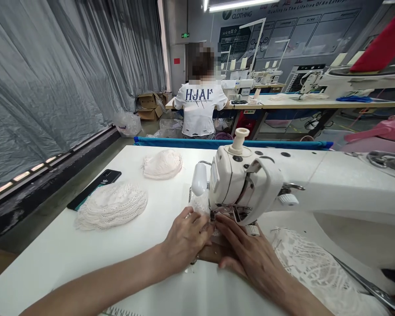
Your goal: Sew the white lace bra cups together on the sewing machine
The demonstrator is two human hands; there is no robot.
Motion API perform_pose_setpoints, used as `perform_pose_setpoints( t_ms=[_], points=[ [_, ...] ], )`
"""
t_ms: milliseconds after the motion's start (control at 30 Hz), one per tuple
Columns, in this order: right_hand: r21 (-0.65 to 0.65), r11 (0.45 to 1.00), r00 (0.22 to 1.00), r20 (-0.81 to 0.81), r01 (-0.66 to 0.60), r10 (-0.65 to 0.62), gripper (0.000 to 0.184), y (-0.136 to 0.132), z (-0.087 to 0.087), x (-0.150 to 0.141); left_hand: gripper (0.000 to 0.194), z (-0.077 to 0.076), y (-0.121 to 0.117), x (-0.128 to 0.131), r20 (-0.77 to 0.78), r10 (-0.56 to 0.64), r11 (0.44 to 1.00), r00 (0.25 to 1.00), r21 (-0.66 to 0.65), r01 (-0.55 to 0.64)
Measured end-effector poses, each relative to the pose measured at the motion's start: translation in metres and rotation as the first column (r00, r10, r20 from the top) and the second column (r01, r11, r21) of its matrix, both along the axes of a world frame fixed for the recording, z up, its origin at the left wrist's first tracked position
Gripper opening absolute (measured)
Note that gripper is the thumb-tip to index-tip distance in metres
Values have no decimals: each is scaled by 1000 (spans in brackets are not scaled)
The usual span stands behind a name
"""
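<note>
A white sewing machine (238, 180) stands over the table, and a piece of white lace fabric (200, 203) lies under its needle area. My left hand (188, 235) is on the lace just left of the presser foot, fingers bent and closed on the fabric. On the other side, my right hand (246, 250) lies with fingers stretched out flat, their tips at the lace beside the needle and the thumb apart. Both hands and the machine head hide much of the fabric. To the right, a heap of lace pieces (311, 263) lies near my right forearm.
A stack of white lace cups (113, 206) sits at left, partly over a dark phone (101, 184). Behind is a pale fabric cup (162, 164). Scissors (365, 281) lie at right, a ruler (121, 311) at the front edge. A person (200, 107) sits ahead, facing away.
</note>
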State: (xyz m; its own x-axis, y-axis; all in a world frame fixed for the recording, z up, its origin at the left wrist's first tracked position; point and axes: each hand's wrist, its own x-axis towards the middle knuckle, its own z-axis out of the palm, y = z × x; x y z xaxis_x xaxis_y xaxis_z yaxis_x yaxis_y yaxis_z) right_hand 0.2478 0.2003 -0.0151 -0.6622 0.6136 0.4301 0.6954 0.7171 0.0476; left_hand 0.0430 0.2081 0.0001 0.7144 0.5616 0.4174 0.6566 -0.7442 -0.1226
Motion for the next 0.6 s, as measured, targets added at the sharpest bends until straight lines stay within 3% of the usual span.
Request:
perform_pose_setpoints(
  t_ms=[233,600],
  points=[
    [5,1000,999,46,20,-20,63,2,-3,-1,17,-3,6,-3,-20,14,999,1000,-42,-15],
    [39,997,997,-32,-72,73,55,-3,5,-1,16,-2,-4,0,-25,-9,998,1000,65,10]
  ],
)
